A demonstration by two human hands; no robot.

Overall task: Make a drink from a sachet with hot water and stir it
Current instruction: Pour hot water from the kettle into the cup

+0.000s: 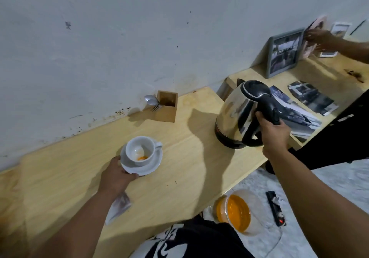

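A white cup (139,150) with orange powder at its bottom stands on a white saucer (147,169) on the wooden table (179,168). My left hand (115,175) grips the saucer's near left rim. A steel kettle (235,114) with a black lid and handle stands on the table to the right, and my right hand (273,132) is closed around its handle. A torn sachet (119,206) lies on the table under my left forearm. Spoons and a fork (152,102) lean against a wooden box.
The wooden box (166,107) stands by the wall behind the cup. Photos (295,114) and a framed picture (284,53) lie on the right table, where another person's hand (321,38) touches pictures. On the floor are a tub of orange liquid (237,212) and a power strip (276,208).
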